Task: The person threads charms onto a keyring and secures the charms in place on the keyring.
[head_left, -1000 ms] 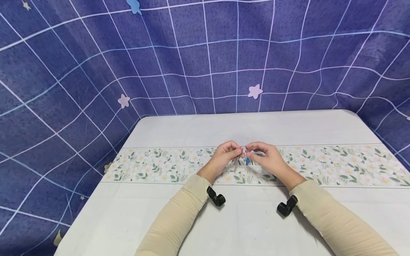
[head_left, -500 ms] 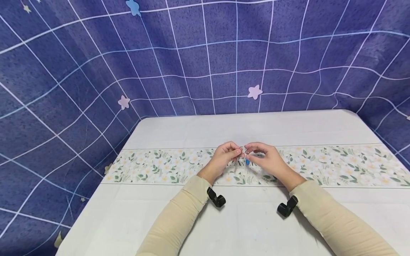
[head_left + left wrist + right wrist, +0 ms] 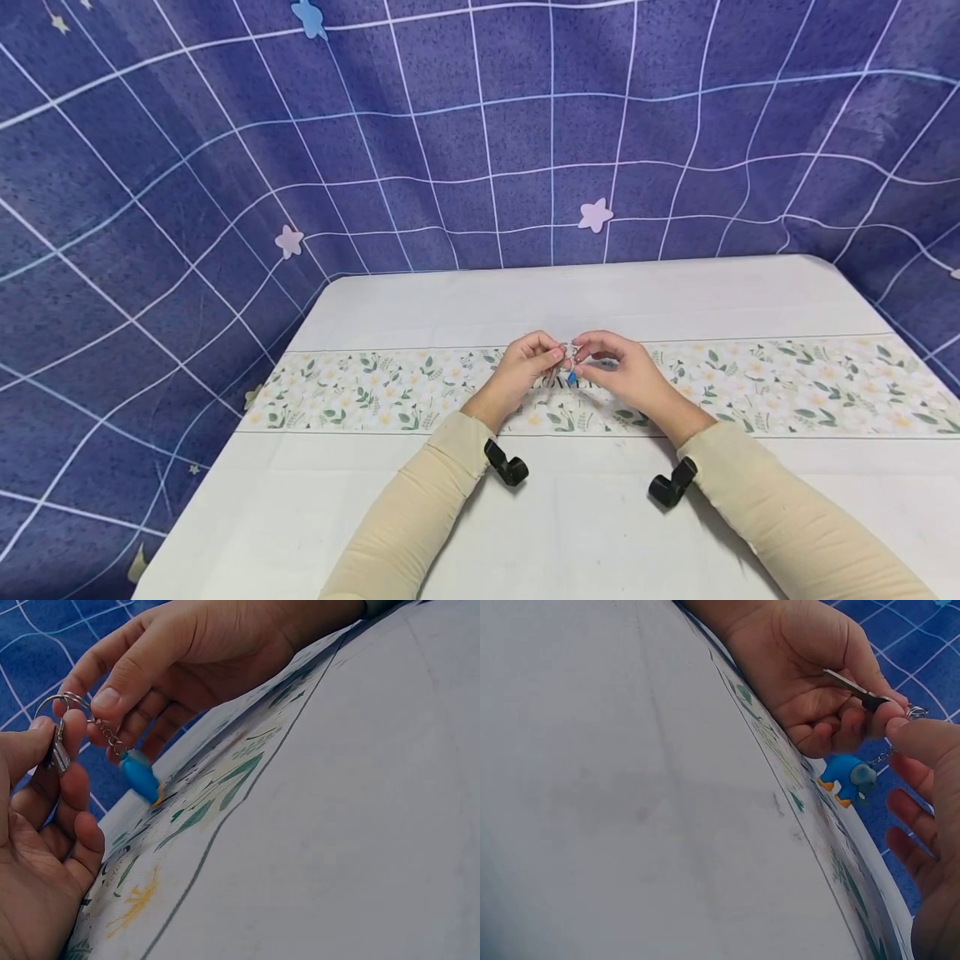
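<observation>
The left hand (image 3: 521,367) pinches a key between thumb and index finger; in the right wrist view the key (image 3: 846,682) has a dark head and a metal blade. The right hand (image 3: 626,367) pinches a metal ring at its thumb and fingertips, and in the left wrist view the ring (image 3: 46,703) reaches across to the left fingers. A blue figure (image 3: 843,771) with orange feet and a greyish head hangs from the ring on a short chain (image 3: 110,736). Fingertips partly cover the place where key and ring meet.
Both hands are above a white-covered table (image 3: 585,533) with a floral printed band (image 3: 795,383) across it. A dark blue curtain (image 3: 450,133) with light grid lines and stars stands behind and to the left. Each wrist carries a black mount (image 3: 506,463).
Both hands have stayed almost in place. The blue figure has swung slightly left in the head view.
</observation>
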`<state>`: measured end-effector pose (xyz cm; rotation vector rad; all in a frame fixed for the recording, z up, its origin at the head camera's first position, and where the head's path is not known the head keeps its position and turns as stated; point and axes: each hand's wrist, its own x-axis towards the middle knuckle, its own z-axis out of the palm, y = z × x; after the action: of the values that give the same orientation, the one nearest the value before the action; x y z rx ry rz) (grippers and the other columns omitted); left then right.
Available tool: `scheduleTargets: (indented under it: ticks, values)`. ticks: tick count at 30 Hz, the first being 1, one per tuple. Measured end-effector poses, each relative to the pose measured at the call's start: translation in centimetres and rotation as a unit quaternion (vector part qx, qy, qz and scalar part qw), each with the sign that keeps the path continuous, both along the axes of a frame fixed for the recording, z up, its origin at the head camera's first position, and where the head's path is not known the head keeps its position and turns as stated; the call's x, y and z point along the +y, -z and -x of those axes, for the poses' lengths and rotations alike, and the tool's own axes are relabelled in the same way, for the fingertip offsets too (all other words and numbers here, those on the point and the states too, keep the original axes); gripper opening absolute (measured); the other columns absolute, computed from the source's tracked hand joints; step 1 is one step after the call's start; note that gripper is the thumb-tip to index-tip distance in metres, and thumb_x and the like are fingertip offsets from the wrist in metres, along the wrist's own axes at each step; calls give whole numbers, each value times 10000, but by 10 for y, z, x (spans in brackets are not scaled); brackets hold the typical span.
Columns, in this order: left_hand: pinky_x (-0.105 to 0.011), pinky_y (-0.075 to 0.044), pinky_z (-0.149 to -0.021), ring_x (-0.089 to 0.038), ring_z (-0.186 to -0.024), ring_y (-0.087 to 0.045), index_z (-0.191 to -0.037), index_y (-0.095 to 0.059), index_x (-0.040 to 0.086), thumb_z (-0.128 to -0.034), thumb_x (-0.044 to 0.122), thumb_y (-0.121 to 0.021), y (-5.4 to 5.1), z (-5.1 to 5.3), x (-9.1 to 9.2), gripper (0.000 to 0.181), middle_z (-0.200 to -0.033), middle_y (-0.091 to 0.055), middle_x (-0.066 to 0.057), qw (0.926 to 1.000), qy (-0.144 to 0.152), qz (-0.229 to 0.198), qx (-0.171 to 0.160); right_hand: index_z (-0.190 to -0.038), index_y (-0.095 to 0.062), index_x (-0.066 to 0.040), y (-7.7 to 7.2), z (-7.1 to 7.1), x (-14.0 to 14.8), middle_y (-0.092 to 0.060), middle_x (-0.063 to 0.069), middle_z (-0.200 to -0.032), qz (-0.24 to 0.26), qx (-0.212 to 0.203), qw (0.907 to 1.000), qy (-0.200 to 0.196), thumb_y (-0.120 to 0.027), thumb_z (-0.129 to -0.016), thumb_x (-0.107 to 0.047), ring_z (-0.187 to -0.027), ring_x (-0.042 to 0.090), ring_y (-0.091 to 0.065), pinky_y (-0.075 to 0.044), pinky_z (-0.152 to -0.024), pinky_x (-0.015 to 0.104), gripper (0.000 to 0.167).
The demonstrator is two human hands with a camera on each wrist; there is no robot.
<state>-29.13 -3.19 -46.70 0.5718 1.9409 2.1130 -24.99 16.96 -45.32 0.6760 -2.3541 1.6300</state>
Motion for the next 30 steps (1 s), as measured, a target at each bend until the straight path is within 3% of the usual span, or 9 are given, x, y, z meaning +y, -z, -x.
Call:
scheduleTargets:
  ticks: [6, 9, 16, 23, 30]
  values:
    - [-246, -441, -700, -97, -767, -587, -839, -628, 155, -995, 6, -591, 0, 0, 0, 218, -806, -711, 87, 10000, 9, -6, 18, -1197, -628, 75, -23, -16, -6, -713, 225, -999, -64, 129, 9999, -30, -726, -867, 88, -1010, 392, -655, -483, -976, 581, 344]
    - [-243, -447, -698, -79, -768, -600, -833, -627, 163, -991, -1, -593, 0, 0, 0, 231, -820, -708, 99, 10000, -20, 3, 37, -1174, -632, 79, -25, -17, -6, -709, 224, -986, -33, 183, 9998, -37, -726, -861, 99, -991, 378, -658, -490, -956, 593, 327]
    - [-249, -457, -712, -83, -753, -579, -823, -636, 175, -986, 24, -621, -1, 0, 1, 223, -780, -688, 93, 9999, -104, 43, 21, -1198, -652, -12, 7, 4, 1, -729, 136, -988, 37, 227, 9997, -80, -784, -851, 20, -965, 327, -676, -508, -955, 539, 372]
    - [-242, -457, -703, -83, -750, -570, -813, -635, 175, -980, 26, -633, -2, -2, 1, 224, -780, -684, 88, 9999, -120, 53, -8, -1138, -674, -43, 8, 4, -1, -732, 64, -941, -2, 291, 9996, 38, -805, -850, -35, -944, 273, -678, -528, -923, 506, 317]
    - [-236, -450, -685, -80, -733, -557, -812, -633, 174, -978, 7, -626, -3, -3, 2, 236, -780, -674, 83, 10000, -95, -9, 5, -1124, -686, -38, 7, 1, -1, -727, 74, -943, -44, 10, 9998, 209, -796, -869, -77, -946, 296, -678, -531, -906, 505, 281]
